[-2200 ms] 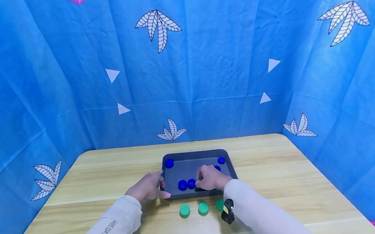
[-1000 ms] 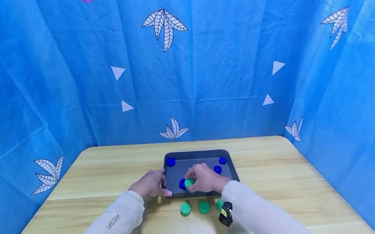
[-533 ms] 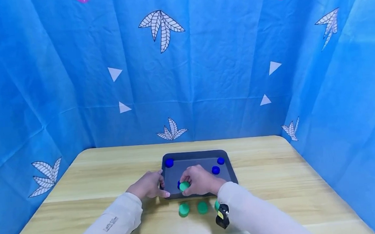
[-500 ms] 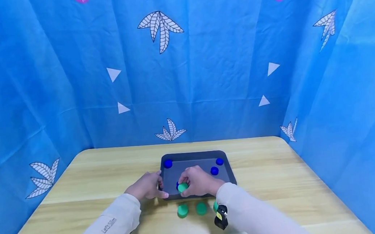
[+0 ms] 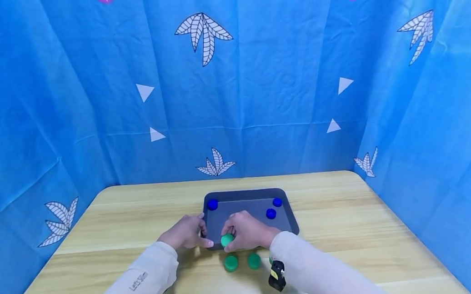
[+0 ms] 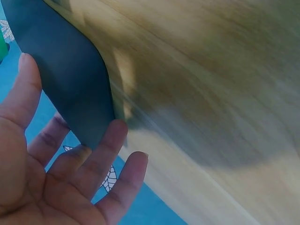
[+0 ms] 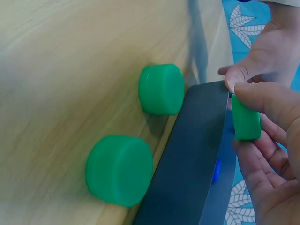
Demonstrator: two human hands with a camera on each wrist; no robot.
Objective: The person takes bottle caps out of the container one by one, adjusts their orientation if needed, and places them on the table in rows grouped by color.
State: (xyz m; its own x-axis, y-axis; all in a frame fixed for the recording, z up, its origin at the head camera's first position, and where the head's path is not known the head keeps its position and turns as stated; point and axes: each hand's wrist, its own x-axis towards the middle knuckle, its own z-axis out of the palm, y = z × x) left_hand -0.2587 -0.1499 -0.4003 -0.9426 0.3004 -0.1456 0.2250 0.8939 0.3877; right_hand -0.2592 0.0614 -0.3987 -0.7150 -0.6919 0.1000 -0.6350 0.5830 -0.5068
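My right hand (image 5: 247, 230) pinches a green bottle cap (image 5: 227, 240) between thumb and fingers, over the front left part of a dark grey tray (image 5: 247, 194). In the right wrist view, the held cap (image 7: 246, 118) is tilted on its side near the tray's rim. My left hand (image 5: 186, 232) holds the tray's front left corner; its thumb lies at the corner and its fingers along the left wall. Blue caps lie in the tray: one at the back left (image 5: 212, 204), one at the back right (image 5: 277, 202), another just in front of it (image 5: 270, 213).
On the wooden table (image 5: 142, 217), in front of the tray, stand green caps: one at left (image 5: 231, 263), one in the middle (image 5: 254, 261), and a third mostly hidden by the right sleeve. A black device (image 5: 276, 275) is strapped to the right wrist. Blue cloth (image 5: 232, 97) hangs behind.
My right hand has moved left and slightly toward me inside the tray with the green cap. The blue caps at the front are now hidden behind the hand. The left hand stays put.
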